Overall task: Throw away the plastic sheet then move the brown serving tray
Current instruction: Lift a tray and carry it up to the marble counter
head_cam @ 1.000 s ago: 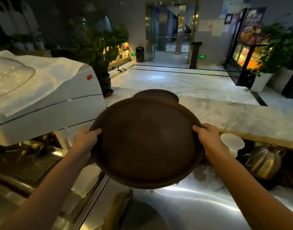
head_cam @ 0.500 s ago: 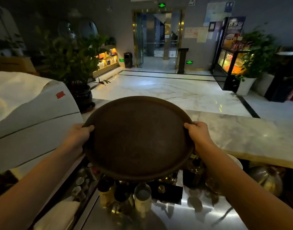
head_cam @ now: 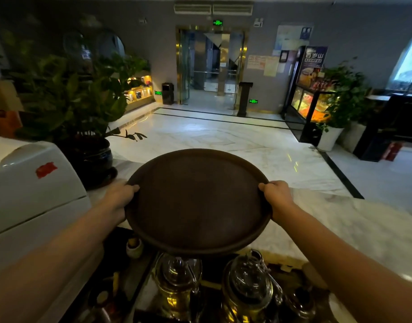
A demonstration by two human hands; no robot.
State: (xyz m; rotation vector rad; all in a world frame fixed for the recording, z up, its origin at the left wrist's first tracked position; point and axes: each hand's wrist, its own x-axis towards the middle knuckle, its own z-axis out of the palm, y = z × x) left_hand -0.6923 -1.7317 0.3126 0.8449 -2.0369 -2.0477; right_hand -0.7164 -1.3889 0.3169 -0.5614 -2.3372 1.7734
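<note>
A round brown serving tray (head_cam: 198,201) is held level in front of me, above the near edge of the marble counter (head_cam: 340,220). My left hand (head_cam: 118,197) grips its left rim and my right hand (head_cam: 278,194) grips its right rim, thumbs on top. The tray carries nothing. No plastic sheet is in view.
Glass teapots (head_cam: 247,285) and small cups stand on a dark tea tray just below the tray. A white machine (head_cam: 34,194) sits at the left, with a potted plant (head_cam: 83,127) behind it. Beyond the counter lies a marble lobby floor.
Both hands have carried the tray up and forward, from over the steel worktop to over the counter's edge. A second brown tray seen behind it earlier is no longer visible.
</note>
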